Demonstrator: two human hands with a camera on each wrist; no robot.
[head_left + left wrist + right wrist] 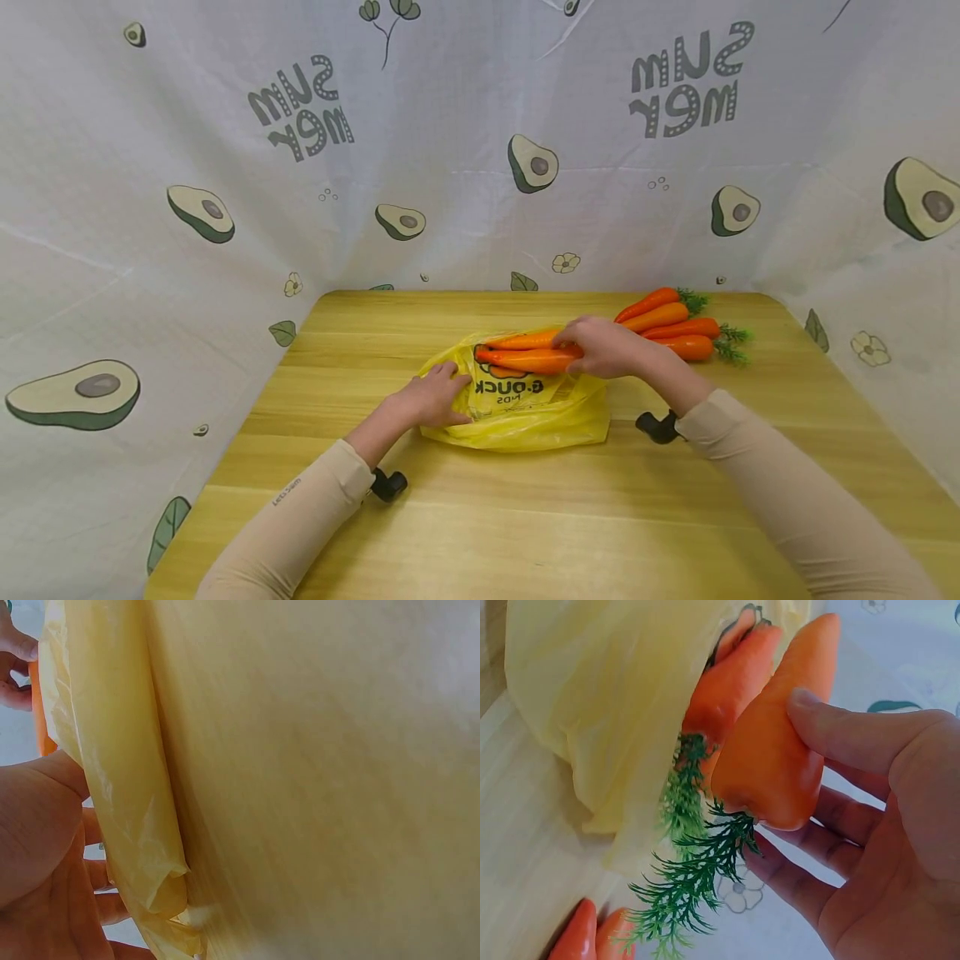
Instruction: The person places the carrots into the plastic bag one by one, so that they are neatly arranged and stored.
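Nearest us, two beige sleeves (795,492) stretch in over the wooden table (525,517). From the head view we watch the left hand (435,396), thumb and fingers spread wide, touching the left side of a crumpled yellow bag (525,432). Two carrots (517,361) lie side by side over its printed film, the right hand (603,346) right at them! Beyond, four more carrots (667,323) with green tops rest on the table's far right, before a white avocado-print curtain (472,208).

Over to the left wrist: we see fingers parted behind the bag's edge, thumb touching the film.

Now the right wrist: thumb and fingers grip one orange carrot (780,742), leafy end out, while a redder one (731,686) sits just beside, partly behind yellow film.
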